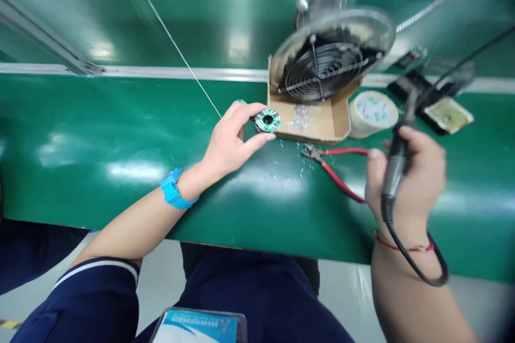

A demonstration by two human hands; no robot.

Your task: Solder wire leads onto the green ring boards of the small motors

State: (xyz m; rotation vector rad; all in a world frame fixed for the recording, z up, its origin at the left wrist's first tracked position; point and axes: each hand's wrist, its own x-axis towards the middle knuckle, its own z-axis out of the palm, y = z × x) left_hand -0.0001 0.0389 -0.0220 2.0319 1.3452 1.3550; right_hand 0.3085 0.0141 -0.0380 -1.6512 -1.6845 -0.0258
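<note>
Head view: left hand [229, 142] pinches small round green circuit board [267, 120] by its rim over green bench [120, 134], face exposed; right hand [410, 177] grips black soldering iron [396, 163] pen-fashion, tip kept apart.

A glossy green bench [100, 118] fills the view — overhead light glares off it at nine o'clock. A metal rail [161, 71] crosses at twelve; pale floor [161, 284] at six.
</note>
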